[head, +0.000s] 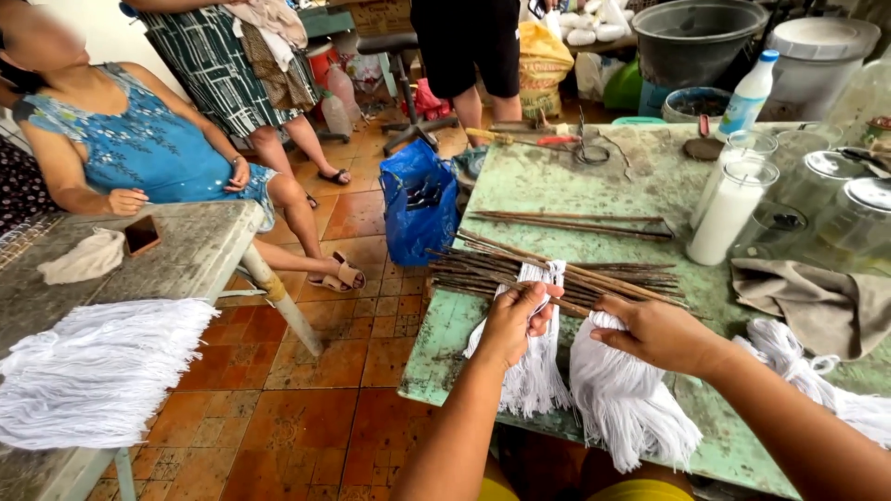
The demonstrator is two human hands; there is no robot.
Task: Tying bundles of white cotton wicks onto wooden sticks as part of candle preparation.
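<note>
Gripping a white bundle of cotton strands, the left hand is closing its fingers tightly around the top of it, at the near edge of the green worktop. The right hand is pressing down on a second white tassel just beside, fingers curled on its head, though how firmly I cannot tell. Both tassels are hanging over the worktop edge. Just behind the hands, a pile of thin brown sticks is lying across the worktop. In my judgement, the strands could be slipping loose or tangling if a grip weakens, and a careless pull could be rolling the sticks off the edge. Farther back, a tall white candle in a glass is standing; a swinging elbow could be knocking it over.
</note>
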